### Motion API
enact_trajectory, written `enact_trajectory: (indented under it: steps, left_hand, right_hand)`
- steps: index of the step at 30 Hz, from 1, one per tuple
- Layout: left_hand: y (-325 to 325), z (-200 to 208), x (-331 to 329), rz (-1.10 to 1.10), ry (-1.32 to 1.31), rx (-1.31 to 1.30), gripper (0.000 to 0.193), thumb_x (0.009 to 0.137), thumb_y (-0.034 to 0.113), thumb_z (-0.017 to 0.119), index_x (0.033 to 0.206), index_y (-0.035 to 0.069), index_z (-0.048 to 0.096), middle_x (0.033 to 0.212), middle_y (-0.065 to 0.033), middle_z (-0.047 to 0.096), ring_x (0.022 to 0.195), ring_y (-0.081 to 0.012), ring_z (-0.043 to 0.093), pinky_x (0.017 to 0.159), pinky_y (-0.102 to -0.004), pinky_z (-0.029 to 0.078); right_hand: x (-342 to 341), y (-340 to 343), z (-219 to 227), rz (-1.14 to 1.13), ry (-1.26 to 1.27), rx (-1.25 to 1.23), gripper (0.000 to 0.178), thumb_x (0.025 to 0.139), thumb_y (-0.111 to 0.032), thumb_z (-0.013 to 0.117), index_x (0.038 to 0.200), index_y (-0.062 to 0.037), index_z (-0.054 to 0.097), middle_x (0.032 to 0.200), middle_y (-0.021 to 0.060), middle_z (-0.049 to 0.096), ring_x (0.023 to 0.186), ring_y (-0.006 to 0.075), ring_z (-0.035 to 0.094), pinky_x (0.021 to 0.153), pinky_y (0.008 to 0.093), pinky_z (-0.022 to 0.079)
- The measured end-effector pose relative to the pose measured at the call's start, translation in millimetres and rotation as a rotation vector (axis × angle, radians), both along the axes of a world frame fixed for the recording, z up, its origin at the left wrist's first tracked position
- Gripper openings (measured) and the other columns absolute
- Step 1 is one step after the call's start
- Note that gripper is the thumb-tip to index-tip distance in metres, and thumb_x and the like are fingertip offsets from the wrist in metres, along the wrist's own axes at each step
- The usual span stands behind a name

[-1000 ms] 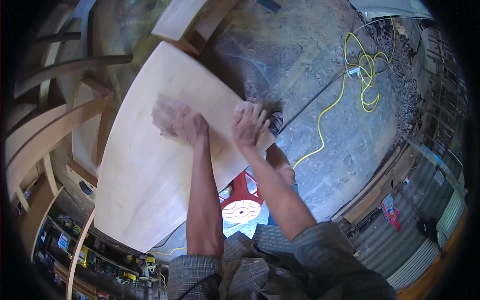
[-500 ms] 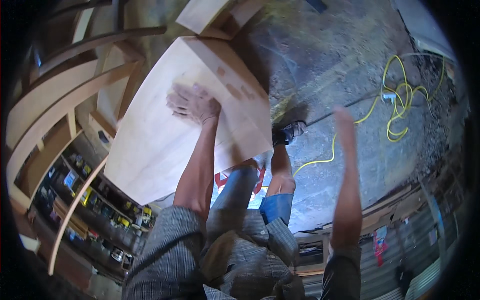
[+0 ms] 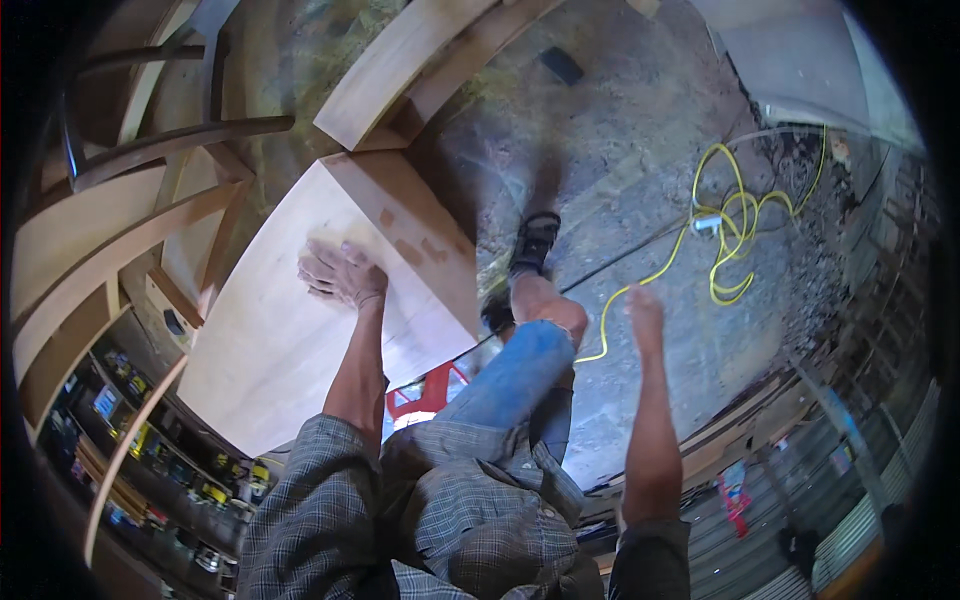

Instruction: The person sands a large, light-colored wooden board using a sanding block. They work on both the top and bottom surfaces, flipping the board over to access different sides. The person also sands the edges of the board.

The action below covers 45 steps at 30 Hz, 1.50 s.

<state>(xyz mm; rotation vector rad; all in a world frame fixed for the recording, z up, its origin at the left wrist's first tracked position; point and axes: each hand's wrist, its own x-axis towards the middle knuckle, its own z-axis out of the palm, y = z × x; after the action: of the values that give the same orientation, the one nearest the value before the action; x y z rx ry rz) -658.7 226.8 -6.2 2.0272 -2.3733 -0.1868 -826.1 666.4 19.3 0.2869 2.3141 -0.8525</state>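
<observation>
My left hand (image 3: 345, 272) lies on the pale top face of a big boxy wooden piece (image 3: 290, 350), its fingers spread and holding nothing. Darker filler-like patches show on the piece's side face, beyond the hand. Out to the right, my right hand (image 3: 645, 305) hangs in the air above the floor, apart from the wood. Motion smears its fingers, so whether it holds anything cannot be made out.
A second wooden piece (image 3: 400, 70) meets the far corner. Curved wooden frames (image 3: 130, 240) stand at left, above shelves of tools (image 3: 150, 430). A yellow cord (image 3: 650, 275) coils on the concrete floor (image 3: 600, 180). Something red (image 3: 425, 392) stands by my leg.
My view has shifted, and the wooden piece now sits lower and further left in it. One leg has stepped forward. My left hand stays on the wood; my right hand remains raised.
</observation>
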Motion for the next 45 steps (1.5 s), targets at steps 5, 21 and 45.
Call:
enact_trajectory:
  steps: [5,21,45]
  left_hand:
    - [-3,-9,17,-0.040,-0.022,-0.095,0.066,0.093,0.047,0.031,0.149,0.016,0.015,0.152,-0.0202,0.012,0.141,-0.0378,0.003,0.111,-0.0531,0.001]
    - [-4,0,2,-0.115,-0.062,-0.073,0.063,0.095,0.042,0.024,0.145,0.004,0.024,0.150,-0.0210,0.018,0.138,-0.0394,0.015,0.112,-0.0508,0.010]
    - [-4,-3,1,0.166,-0.067,-0.067,0.061,0.092,0.030,0.025,0.139,-0.008,0.028,0.147,-0.0186,0.028,0.134,-0.0391,0.018,0.110,-0.0460,0.016]
  right_hand:
    - [-45,-92,-5,0.420,-0.055,0.054,0.035,0.092,-0.028,0.044,0.097,0.0013,0.062,0.096,0.0239,0.063,0.094,0.0407,0.058,0.081,0.0454,0.045]
    - [-339,-282,-215,1.150,0.182,0.166,0.053,0.084,-0.041,0.061,0.120,-0.0023,0.055,0.098,0.0242,0.063,0.092,0.0393,0.061,0.080,0.0435,0.048]
    - [-427,-265,-467,1.655,0.716,0.414,0.039,0.083,-0.020,0.057,0.115,0.0023,0.057,0.121,0.0211,0.056,0.109,0.0369,0.055,0.093,0.0436,0.045]
